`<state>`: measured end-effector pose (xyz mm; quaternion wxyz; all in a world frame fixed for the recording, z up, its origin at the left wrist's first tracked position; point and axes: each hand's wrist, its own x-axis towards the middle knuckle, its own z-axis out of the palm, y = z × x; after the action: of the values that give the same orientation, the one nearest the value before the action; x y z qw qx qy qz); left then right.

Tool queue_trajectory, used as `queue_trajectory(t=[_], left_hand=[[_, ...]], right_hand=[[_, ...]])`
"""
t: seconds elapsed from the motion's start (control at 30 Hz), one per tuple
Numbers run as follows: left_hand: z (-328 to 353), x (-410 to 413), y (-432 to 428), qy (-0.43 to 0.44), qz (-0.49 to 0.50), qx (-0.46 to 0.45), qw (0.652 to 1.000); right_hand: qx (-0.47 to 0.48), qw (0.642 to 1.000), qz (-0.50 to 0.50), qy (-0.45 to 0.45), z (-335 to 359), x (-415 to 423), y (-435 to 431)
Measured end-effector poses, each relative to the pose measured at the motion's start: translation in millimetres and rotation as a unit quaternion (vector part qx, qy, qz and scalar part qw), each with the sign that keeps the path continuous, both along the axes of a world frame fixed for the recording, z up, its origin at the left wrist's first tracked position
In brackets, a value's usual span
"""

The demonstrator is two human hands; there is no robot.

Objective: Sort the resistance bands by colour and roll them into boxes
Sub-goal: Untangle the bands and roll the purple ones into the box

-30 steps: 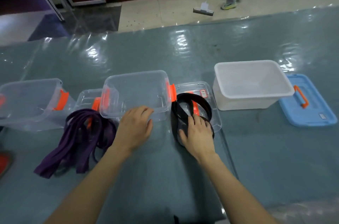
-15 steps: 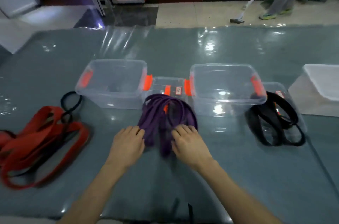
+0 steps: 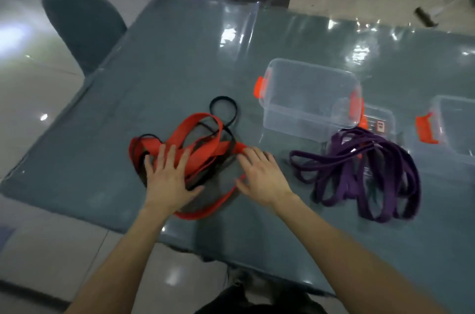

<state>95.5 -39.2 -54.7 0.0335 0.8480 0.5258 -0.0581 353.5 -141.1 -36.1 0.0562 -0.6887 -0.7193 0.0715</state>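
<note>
Near the tabletop's (image 3: 167,61) left edge my left hand (image 3: 167,181) and right hand (image 3: 262,180) rest open on the red bands (image 3: 203,149), from which I judge the tangled black band (image 3: 223,107) must come out next.

A grey-green table (image 3: 164,69) lies under a shiny clear plastic cover. A dark chair (image 3: 84,28) stands at its far left corner on glossy pale floor tiles (image 3: 38,97). A mop head (image 3: 425,16) rests beyond.

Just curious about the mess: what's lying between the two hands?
Head view: between the left hand and right hand lie tangled red bands and thin black bands.
</note>
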Motion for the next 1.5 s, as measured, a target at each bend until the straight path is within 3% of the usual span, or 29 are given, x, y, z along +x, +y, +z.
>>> queue_trajectory(t=[0.07, 0.17, 0.3, 0.37, 0.47, 0.53, 0.67, 0.73, 0.77, 0.87, 0.93, 0.97, 1.03, 1.1, 1.17, 1.27, 1.37, 1.5], left_hand=[[-15.2, -18.9, 12.6, 0.027, 0.042, -0.069, 0.996], [-26.0, -32.6, 24.6, 0.051, 0.045, -0.073, 0.995], [-25.5, -46.3, 44.3, -0.102, 0.107, -0.167, 0.975], [-11.8, -44.8, 51.9, -0.26, 0.16, -0.225, 0.925], [34.5, -25.1, 62.1, -0.477, 0.181, -0.301, 0.806], [68.2, -6.6, 67.3, -0.55, 0.14, -0.344, 0.748], [96.7, 11.7, 70.2, -0.601, 0.107, -0.372, 0.7], [84.0, 1.0, 76.6, -0.583, 0.144, -0.379, 0.704], [72.7, -8.8, 81.2, -0.552, 0.169, -0.381, 0.723], [19.3, -52.1, 88.6, -0.374, 0.257, -0.342, 0.823], [-14.7, -81.1, 80.1, -0.261, 0.316, -0.271, 0.871], [-27.7, -91.9, 71.1, -0.231, 0.336, -0.213, 0.888], [-39.7, -99.6, 52.2, -0.23, 0.33, -0.099, 0.91], [-35.6, -89.5, 42.7, -0.261, 0.234, -0.052, 0.935], [-19.3, -66.0, 40.5, -0.311, 0.101, -0.054, 0.944], [13.3, -19.1, 42.7, -0.394, -0.034, -0.047, 0.917], [36.0, 30.3, 37.4, -0.44, -0.07, -0.099, 0.89], [53.8, 92.1, 38.0, -0.365, -0.062, -0.199, 0.908]], right_hand=[[-0.051, 0.998, 0.023, 0.02, -12.5, -14.3, 26.9], [-0.172, 0.984, 0.02, 0.052, -44.0, -35.5, 41.6], [-0.162, 0.984, -0.015, 0.075, -70.7, -39.9, 21.4], [-0.133, 0.986, -0.026, 0.098, -71.8, -29.9, 13.3], [-0.135, 0.979, -0.066, 0.139, -54.2, -13.0, 9.7], [-0.142, 0.979, -0.049, 0.142, -41.9, -9.1, 13.8], [-0.144, 0.976, -0.083, 0.142, -33.6, -17.5, 28.0], [-0.115, 0.971, -0.117, 0.174, -32.3, -19.4, 31.5], [-0.09, 0.965, -0.145, 0.199, -30.7, -18.4, 32.0], [-0.036, 0.933, -0.245, 0.26, -22.0, -9.6, 33.5], [-0.016, 0.907, -0.293, 0.302, -16.3, -6.1, 38.6], [-0.003, 0.882, -0.321, 0.346, -12.8, -5.4, 43.2], [0.023, 0.788, -0.38, 0.484, 2.5, -5.5, 58.6], [0.044, 0.708, -0.39, 0.587, 30.1, -4.7, 76.4], [0.047, 0.688, -0.361, 0.628, 70.3, 1.0, 92.8], [0.073, 0.682, -0.308, 0.659, 144.7, 19.3, 100.4], [0.114, 0.668, -0.239, 0.695, 211.2, 37.0, 82.6], [0.179, 0.664, -0.2, 0.698, 266.3, 59.2, 39.3]])
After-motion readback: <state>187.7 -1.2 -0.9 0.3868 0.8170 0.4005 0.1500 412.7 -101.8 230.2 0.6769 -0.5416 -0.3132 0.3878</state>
